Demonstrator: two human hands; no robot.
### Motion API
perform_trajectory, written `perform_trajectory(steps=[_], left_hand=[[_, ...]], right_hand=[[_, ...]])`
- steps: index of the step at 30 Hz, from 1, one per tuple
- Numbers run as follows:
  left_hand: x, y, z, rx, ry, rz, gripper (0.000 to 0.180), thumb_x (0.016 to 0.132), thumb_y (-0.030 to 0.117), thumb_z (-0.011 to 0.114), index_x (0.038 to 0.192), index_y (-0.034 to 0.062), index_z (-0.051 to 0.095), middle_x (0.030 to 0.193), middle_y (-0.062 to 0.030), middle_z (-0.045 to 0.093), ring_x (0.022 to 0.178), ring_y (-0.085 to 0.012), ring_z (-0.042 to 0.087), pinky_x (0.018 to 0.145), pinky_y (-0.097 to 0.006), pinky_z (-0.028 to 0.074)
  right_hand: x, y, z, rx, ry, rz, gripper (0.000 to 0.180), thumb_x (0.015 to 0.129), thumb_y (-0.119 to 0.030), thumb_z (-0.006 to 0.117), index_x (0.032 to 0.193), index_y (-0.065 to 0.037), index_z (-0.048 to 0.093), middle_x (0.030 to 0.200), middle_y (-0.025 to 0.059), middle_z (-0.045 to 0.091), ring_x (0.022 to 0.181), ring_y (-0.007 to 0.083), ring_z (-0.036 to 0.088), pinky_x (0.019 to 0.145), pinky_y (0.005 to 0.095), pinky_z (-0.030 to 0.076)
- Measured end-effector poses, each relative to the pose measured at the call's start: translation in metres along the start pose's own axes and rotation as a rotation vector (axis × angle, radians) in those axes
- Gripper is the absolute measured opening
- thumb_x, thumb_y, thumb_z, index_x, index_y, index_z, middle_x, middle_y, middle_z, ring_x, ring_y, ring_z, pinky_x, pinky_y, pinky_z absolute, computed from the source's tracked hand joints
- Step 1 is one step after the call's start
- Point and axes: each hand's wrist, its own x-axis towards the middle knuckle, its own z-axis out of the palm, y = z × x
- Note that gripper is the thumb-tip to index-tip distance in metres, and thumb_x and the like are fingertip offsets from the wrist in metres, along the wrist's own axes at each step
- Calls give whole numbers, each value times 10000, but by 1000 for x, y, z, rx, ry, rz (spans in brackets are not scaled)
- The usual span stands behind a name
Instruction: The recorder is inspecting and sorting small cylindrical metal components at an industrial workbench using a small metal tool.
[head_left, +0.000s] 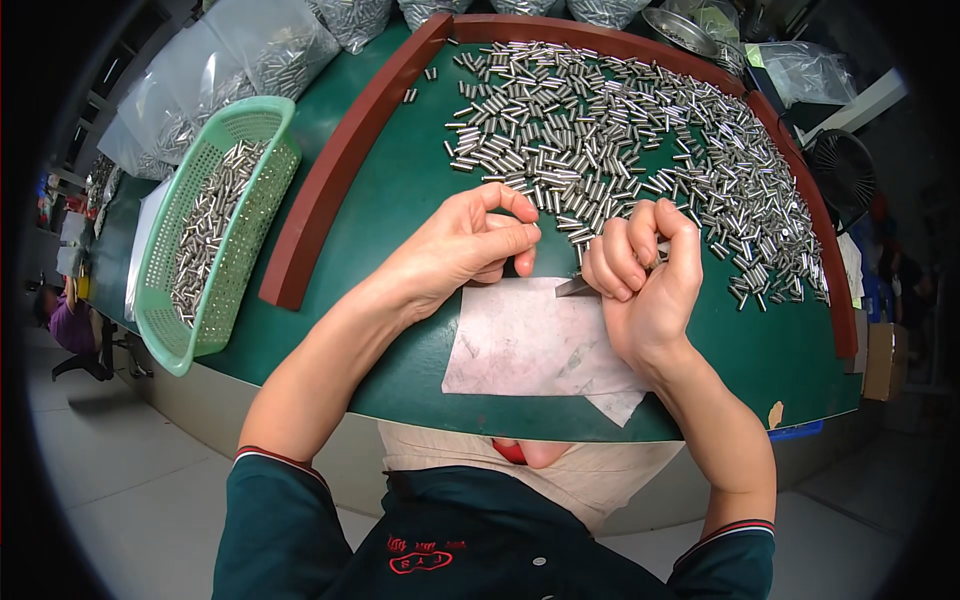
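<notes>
Small shiny metal pins [590, 130] lie in a wide, dense heap over the far part of the green table [400, 200]. My left hand [465, 245] hovers at the near edge of the heap, fingers curled and thumb close to the index fingertip; whatever they may hold is hidden. Facing it, my right hand [645, 270] is closed in a fist around a thin grey metal tool, whose flat tip [572, 287] sticks out to the left; the rest is covered by the fingers. Below both hands lies a smudged whitish cloth [530, 345], partly under my right wrist.
Reddish-brown wooden strips [350, 165] frame the heap at left, back and right. At left stands a green perforated basket [250, 215] of pins. Clear bags [280, 50] of pins line the back left; a metal dish [682, 32] and dark fan [840, 170] are at back right.
</notes>
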Motion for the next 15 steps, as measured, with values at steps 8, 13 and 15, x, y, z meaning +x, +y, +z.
perform_trajectory(steps=[8,13,15], left_hand=[[-1,5,-1,-197,57,79,107,842,120,418,794,46,480,678,-55,512,483,-48,294,461,-199,261],[8,-5,7,427,237,418,163,823,152,575,751,6,563,596,47,473,537,-7,361,467,-194,280],[10,-8,10,794,320,444,118,796,114,597,817,-2,588,536,20,444,493,-22,363,444,-206,289]], right_hand=[[0,0,-1,10,-3,3,328,878,-234,293,578,-101,288,434,-7,254,388,77,190,381,231,186],[-1,0,-1,21,-19,7,346,890,-257,287,580,-102,293,435,-7,259,387,77,186,385,229,192],[-1,0,-1,21,-19,8,352,893,-264,287,580,-103,294,436,-6,261,388,77,186,385,228,194]])
